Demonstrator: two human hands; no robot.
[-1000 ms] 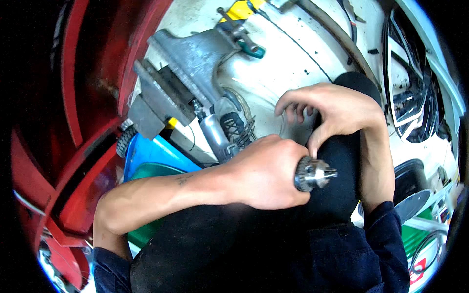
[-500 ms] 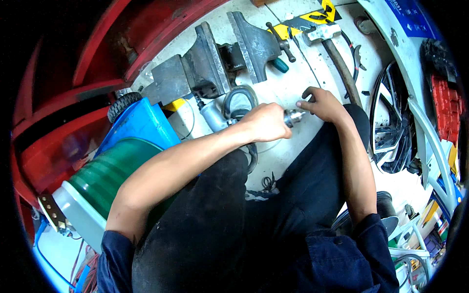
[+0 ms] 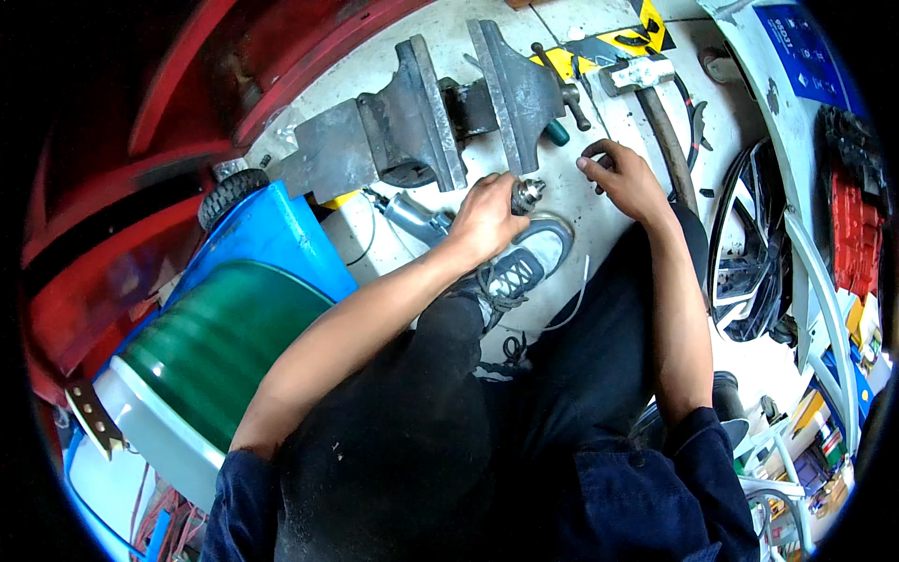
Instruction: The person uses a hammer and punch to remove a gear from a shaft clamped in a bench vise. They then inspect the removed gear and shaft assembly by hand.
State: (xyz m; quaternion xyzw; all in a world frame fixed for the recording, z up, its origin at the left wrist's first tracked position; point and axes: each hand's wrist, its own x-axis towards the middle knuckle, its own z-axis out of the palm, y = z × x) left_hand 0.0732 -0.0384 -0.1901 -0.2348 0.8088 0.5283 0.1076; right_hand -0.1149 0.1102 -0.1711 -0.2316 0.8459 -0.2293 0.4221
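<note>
My left hand (image 3: 485,221) is wrapped around a silver air drill (image 3: 412,217), close behind its metal chuck (image 3: 529,195), which points right. The drill's rear end, with a hose fitting, shows left of the hand. Beyond it, a large grey bench vise (image 3: 459,110) rests on the floor, its jaws apart. My right hand (image 3: 626,180), a little to the right of the chuck, is curled with thumb and fingers close together; something dark and small seems to sit between them, its kind unclear. A shoe (image 3: 538,253) is under the drill.
A hammer (image 3: 651,103) lies beyond my right hand, near yellow-black floor tape (image 3: 646,37). At the right is a black-and-silver wheel cover (image 3: 749,244). A green drum (image 3: 225,347) and blue container (image 3: 290,234) stand left, beside red metal framework (image 3: 140,206).
My left hand and the drill have moved slightly up and left, and the chuck now points upward to the right. The shoe shows more fully. My right hand's fingers have curled in more.
</note>
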